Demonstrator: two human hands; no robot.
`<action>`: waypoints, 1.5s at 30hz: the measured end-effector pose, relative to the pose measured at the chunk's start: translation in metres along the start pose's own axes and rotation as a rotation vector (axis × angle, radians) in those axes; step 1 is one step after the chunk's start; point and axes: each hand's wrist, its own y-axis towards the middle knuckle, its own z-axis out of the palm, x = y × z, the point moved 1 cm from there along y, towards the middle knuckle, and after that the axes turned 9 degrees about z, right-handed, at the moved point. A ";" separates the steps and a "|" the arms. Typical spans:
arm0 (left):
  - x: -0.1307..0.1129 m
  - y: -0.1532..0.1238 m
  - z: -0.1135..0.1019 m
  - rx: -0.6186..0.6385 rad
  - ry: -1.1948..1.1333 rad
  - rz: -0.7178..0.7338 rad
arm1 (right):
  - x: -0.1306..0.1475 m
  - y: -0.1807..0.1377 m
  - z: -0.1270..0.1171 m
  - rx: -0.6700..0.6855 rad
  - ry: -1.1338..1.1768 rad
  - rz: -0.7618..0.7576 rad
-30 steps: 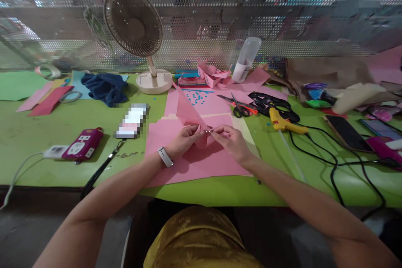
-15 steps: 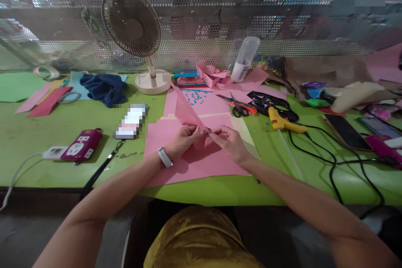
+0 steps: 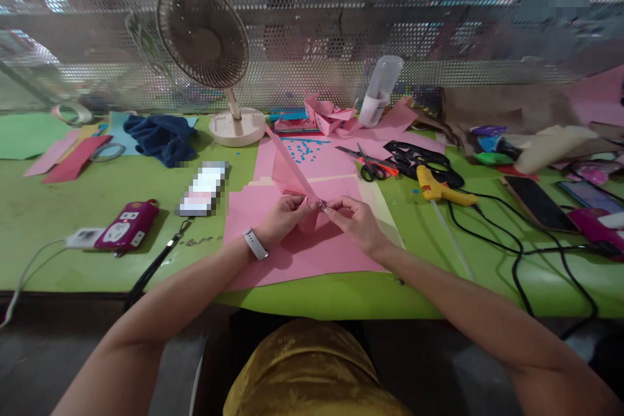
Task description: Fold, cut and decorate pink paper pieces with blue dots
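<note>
Between my two hands a folded sheet of pink paper (image 3: 288, 166) stands up at a slant. My left hand (image 3: 288, 218) pinches its lower part between thumb and fingers. The fingertips of my right hand (image 3: 355, 220) are closed at the same corner, touching the paper's edge; the exact fold there is too small to make out. Under both hands lie flat pink sheets (image 3: 302, 263), with a cream sheet (image 3: 383, 211) showing at their right side. Just beyond are black-handled scissors (image 3: 371, 171) and small blue dots (image 3: 303, 151) on another pink sheet.
A fan (image 3: 205, 36) stands at the back left near a dark blue cloth (image 3: 163, 136). A phone (image 3: 203, 188) and a maroon power strip (image 3: 127, 227) lie left. To the right are a yellow glue gun (image 3: 443, 190), its black cables and a dark phone (image 3: 539, 203). Folded pink paper pieces (image 3: 329, 116) sit behind.
Almost nothing differs. Both hands stay at the same corner of the pink paper, with only a slight shift of the fingertips.
</note>
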 end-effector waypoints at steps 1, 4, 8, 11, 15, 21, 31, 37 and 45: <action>0.000 0.000 0.000 0.003 -0.003 0.000 | 0.000 0.000 0.000 0.003 0.002 0.002; -0.001 0.000 0.000 0.005 -0.011 0.000 | 0.000 -0.001 0.000 0.004 0.005 0.003; -0.002 -0.001 0.000 -0.006 -0.009 -0.018 | 0.000 -0.001 0.000 0.001 -0.007 0.003; -0.002 -0.001 0.000 -0.011 -0.005 -0.020 | 0.000 -0.001 0.001 0.002 0.000 0.004; -0.003 -0.002 0.001 -0.015 -0.008 -0.025 | 0.002 -0.002 0.001 0.004 0.002 0.002; -0.003 -0.002 0.001 -0.010 -0.031 -0.037 | 0.003 -0.002 0.001 0.002 -0.014 0.029; -0.002 -0.002 0.001 -0.020 -0.027 -0.029 | 0.002 -0.003 0.002 0.011 -0.020 0.021; -0.003 -0.001 0.002 -0.034 0.019 -0.002 | 0.000 -0.002 0.002 0.026 -0.021 0.020; -0.004 -0.002 0.002 -0.027 0.004 -0.001 | 0.000 -0.002 0.002 0.037 -0.013 0.020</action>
